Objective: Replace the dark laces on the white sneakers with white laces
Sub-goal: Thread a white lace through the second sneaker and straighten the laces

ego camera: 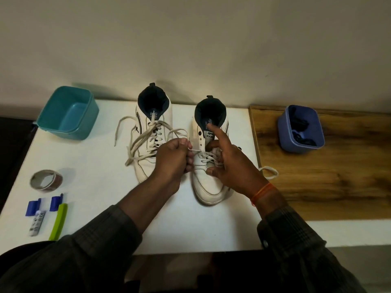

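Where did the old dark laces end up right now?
In the head view, the dark laces lie inside the blue-violet tub on the wooden board, far right of the right-hand sneaker.

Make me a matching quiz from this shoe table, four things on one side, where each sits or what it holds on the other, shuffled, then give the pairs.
Things:
1. teal tub
2. blue tub
3. tape roll
4. right sneaker

Descriptions:
A. holds dark laces, on the wooden board
B. both hands work its white lace
C. far left corner of the white table, nothing visible inside
D. lying near the left edge, in front of the teal tub

Pairs: 1-C, 2-A, 3-D, 4-B
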